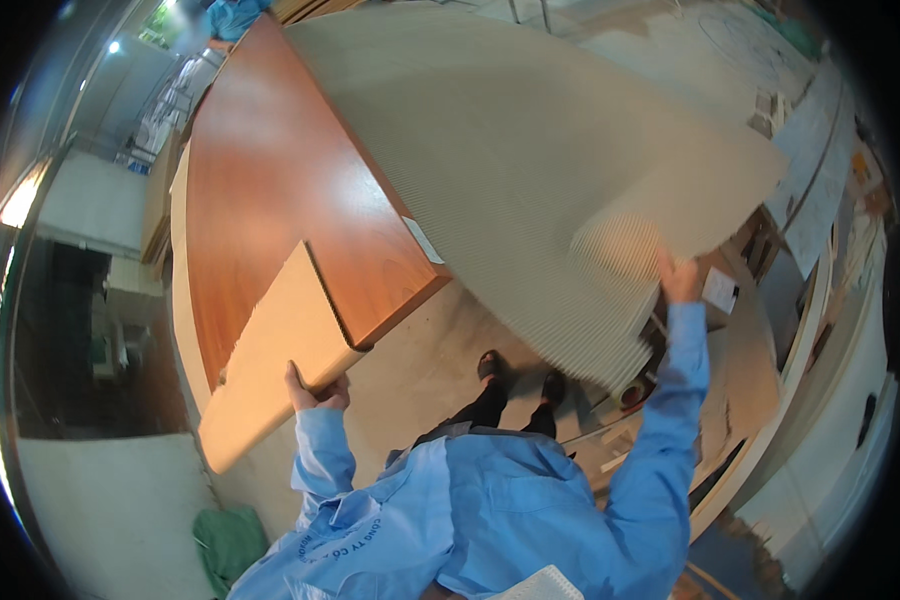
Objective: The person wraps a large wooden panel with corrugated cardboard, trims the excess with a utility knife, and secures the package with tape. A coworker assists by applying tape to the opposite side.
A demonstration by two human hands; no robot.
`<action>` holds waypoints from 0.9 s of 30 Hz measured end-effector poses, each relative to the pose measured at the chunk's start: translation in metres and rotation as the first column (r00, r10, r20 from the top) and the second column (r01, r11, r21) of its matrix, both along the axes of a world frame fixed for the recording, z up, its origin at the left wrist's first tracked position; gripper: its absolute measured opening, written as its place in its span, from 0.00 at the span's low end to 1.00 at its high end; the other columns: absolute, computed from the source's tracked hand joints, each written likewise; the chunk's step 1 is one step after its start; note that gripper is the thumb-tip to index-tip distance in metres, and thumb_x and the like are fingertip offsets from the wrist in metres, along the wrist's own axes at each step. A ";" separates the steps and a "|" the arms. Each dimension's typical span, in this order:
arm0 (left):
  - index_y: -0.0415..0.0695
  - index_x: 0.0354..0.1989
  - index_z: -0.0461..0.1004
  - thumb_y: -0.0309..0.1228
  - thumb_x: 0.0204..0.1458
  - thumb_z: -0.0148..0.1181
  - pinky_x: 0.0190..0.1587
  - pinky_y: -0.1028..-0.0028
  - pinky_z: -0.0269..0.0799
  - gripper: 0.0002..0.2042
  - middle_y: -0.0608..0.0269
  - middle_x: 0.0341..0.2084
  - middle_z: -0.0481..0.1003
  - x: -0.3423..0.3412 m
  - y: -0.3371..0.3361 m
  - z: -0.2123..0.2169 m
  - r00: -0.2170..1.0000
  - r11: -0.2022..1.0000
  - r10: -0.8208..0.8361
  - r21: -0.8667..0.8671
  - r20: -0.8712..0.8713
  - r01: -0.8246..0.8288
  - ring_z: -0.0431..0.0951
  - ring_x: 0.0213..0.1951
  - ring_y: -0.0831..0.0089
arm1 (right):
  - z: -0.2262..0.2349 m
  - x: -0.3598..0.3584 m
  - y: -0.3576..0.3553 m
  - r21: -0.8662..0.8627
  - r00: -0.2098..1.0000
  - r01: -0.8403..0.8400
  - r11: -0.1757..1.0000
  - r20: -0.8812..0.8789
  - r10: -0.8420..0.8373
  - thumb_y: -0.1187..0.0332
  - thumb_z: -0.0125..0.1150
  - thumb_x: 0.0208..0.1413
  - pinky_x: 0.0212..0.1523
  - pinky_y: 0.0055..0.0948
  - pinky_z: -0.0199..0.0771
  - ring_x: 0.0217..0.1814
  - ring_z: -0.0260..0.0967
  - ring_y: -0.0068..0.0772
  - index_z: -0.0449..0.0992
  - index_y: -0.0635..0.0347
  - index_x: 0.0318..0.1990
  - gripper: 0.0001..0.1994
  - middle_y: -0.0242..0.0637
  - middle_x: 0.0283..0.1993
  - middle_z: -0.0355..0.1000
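Observation:
A long reddish-brown wooden panel reaches away from me, its near end close to my left side. Over that end's left corner lies a folded piece of tan cardboard. My left hand is closed on the cardboard's near edge, the thumb on top and the fingers underneath. To the right of the panel spreads a large sheet of ribbed corrugated cardboard. My right hand is closed on its right edge, where the sheet bends upward. A small white label sits on the panel's right side.
Another person in a blue shirt stands at the panel's far end. A green cloth bundle lies on the floor at lower left. Below the sheet at right are a roll of tape and a brown cardboard box with a white label.

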State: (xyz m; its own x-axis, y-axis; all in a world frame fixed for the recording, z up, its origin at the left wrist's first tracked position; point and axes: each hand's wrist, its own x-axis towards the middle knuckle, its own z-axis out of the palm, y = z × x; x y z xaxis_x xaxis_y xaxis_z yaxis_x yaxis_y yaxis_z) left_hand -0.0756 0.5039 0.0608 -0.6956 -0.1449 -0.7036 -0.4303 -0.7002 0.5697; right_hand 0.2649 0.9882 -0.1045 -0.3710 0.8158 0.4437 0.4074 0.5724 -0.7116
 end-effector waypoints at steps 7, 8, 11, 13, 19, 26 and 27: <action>0.46 0.50 0.73 0.44 0.46 0.69 0.50 0.58 0.79 0.24 0.60 0.46 0.77 -0.006 -0.016 0.001 0.997 0.994 -0.070 -0.082 -0.018 0.068 0.79 0.46 0.59 | 0.023 0.017 0.098 -0.362 0.995 0.021 0.932 0.099 0.016 0.52 0.58 0.58 0.39 0.39 0.74 0.36 0.77 0.45 0.78 0.70 0.40 0.23 0.52 0.36 0.78; 0.46 0.50 0.73 0.44 0.46 0.69 0.50 0.58 0.79 0.24 0.60 0.46 0.78 -0.006 -0.019 0.000 0.998 0.994 -0.057 -0.091 -0.008 0.056 0.79 0.46 0.59 | 0.018 0.012 0.091 -0.412 0.999 -0.015 0.911 0.028 0.029 0.52 0.58 0.58 0.39 0.39 0.74 0.36 0.78 0.45 0.78 0.70 0.40 0.23 0.52 0.36 0.78; 0.46 0.48 0.74 0.44 0.45 0.70 0.49 0.59 0.80 0.24 0.61 0.45 0.78 -0.005 -0.027 0.001 0.999 0.993 -0.036 -0.114 0.011 0.037 0.80 0.45 0.59 | -0.034 -0.025 0.025 -0.262 0.996 0.064 0.963 0.076 -0.045 0.54 0.58 0.59 0.37 0.41 0.74 0.33 0.78 0.46 0.79 0.71 0.38 0.22 0.55 0.33 0.77; 0.46 0.47 0.75 0.43 0.45 0.71 0.48 0.59 0.80 0.23 0.61 0.43 0.79 -0.002 -0.031 0.001 1.000 0.991 -0.021 -0.131 0.017 0.023 0.80 0.44 0.60 | -0.072 -0.038 -0.015 -0.126 0.981 0.042 0.991 0.192 -0.017 0.59 0.59 0.59 0.35 0.43 0.74 0.32 0.76 0.54 0.79 0.70 0.37 0.18 0.56 0.31 0.76; 0.47 0.46 0.76 0.43 0.44 0.72 0.47 0.60 0.81 0.22 0.65 0.40 0.80 0.009 -0.032 -0.010 1.000 0.986 0.019 -0.163 -0.015 -0.021 0.81 0.42 0.62 | -0.154 -0.052 -0.062 -0.125 0.953 -0.029 0.992 0.297 0.066 0.64 0.57 0.60 0.39 0.42 0.74 0.35 0.76 0.54 0.79 0.69 0.38 0.13 0.54 0.35 0.77; 0.52 0.53 0.71 0.48 0.45 0.68 0.52 0.57 0.76 0.27 0.64 0.49 0.75 0.010 -0.032 -0.029 0.999 0.993 -0.033 -0.110 0.019 0.035 0.76 0.50 0.61 | -0.118 -0.046 -0.064 -0.160 0.999 0.027 0.987 -0.034 -0.033 0.60 0.53 0.63 0.42 0.39 0.73 0.40 0.77 0.49 0.77 0.73 0.42 0.19 0.54 0.39 0.78; 0.52 0.53 0.70 0.48 0.45 0.68 0.52 0.57 0.76 0.27 0.63 0.49 0.75 0.011 -0.033 -0.030 1.000 0.991 0.000 -0.131 0.025 0.003 0.76 0.51 0.61 | -0.111 -0.046 -0.065 -0.230 0.998 0.046 0.972 -0.022 -0.052 0.59 0.52 0.64 0.40 0.40 0.73 0.37 0.78 0.48 0.77 0.73 0.41 0.20 0.54 0.37 0.78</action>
